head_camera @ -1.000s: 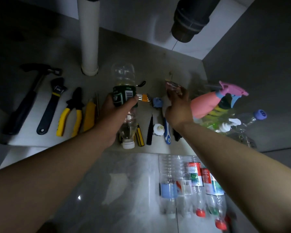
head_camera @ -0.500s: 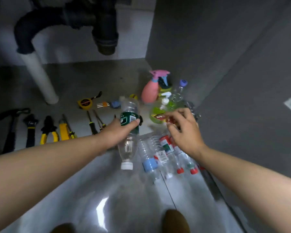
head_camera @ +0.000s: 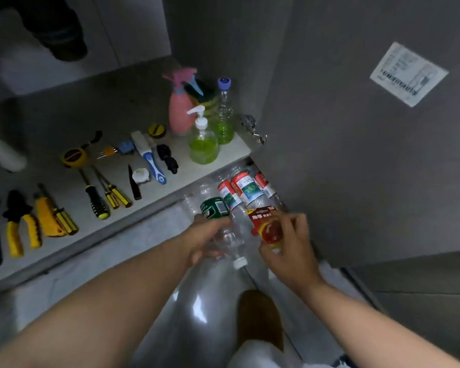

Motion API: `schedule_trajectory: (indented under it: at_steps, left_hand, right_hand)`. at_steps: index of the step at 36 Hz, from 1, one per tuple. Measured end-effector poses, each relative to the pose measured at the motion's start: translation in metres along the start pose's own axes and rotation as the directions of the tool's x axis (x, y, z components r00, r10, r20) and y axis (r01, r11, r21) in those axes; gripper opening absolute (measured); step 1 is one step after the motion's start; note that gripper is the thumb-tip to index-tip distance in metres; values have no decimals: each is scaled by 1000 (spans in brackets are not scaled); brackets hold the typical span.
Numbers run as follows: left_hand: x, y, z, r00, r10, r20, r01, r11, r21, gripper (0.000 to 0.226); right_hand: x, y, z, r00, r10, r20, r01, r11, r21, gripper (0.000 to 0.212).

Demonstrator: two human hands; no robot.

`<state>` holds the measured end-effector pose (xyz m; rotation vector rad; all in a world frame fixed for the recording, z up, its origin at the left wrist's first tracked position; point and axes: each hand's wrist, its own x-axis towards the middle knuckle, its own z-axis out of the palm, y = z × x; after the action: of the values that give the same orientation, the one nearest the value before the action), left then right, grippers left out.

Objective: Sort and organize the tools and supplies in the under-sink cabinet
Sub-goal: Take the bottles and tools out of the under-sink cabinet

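Observation:
My left hand (head_camera: 206, 239) grips a clear plastic bottle with a green label (head_camera: 215, 208) and a white cap, held low over the floor with the cap toward me. My right hand (head_camera: 290, 245) pinches a small red packet (head_camera: 266, 223) just right of that bottle. Beyond both hands, several empty bottles with red-and-green labels (head_camera: 246, 188) lie side by side on the floor tiles, against the cabinet's front edge.
On the cabinet floor (head_camera: 64, 128) lie a row of pliers (head_camera: 21, 224), screwdrivers (head_camera: 96, 200), a tape measure (head_camera: 73, 156) and a brush (head_camera: 150, 160). A pink spray bottle (head_camera: 179, 107) and green soap pump (head_camera: 203, 144) stand at the right. The open grey door (head_camera: 369, 142) is beside my right hand.
Both hands moved out of the cabinet and down toward the bottles on the floor, carrying the green-label bottle and the red packet. The view swung right and downward.

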<state>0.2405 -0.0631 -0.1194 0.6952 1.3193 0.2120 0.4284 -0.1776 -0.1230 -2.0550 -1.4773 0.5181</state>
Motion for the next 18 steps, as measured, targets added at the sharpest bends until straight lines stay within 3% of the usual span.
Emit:
schedule_trajectory:
  at_steps: [3, 7, 11, 16, 18]
  left_hand:
    - [21, 0, 7, 997, 36, -70, -38, 999, -31, 64]
    - [45, 2, 13, 976, 121, -183, -112, 992, 57, 58]
    - [63, 3, 22, 961, 164, -222, -134, 981, 140, 28]
    - [77, 6, 31, 947, 177, -267, -127, 973, 195, 56]
    - [80, 4, 34, 938, 197, -286, -137, 966, 218, 58]
  right_hand:
    - [-6, 14, 11, 1000, -16, -24, 15, 1000, -8, 64]
    - [-4, 22, 23, 999, -39, -27, 39, 999, -14, 62]
    - [0, 22, 29, 999, -32, -27, 32, 999, 7, 62]
    - [7, 22, 29, 999, -41, -33, 42, 999, 16, 64]
    - [8, 22, 29, 998, -45, -32, 45, 999, 4, 64]
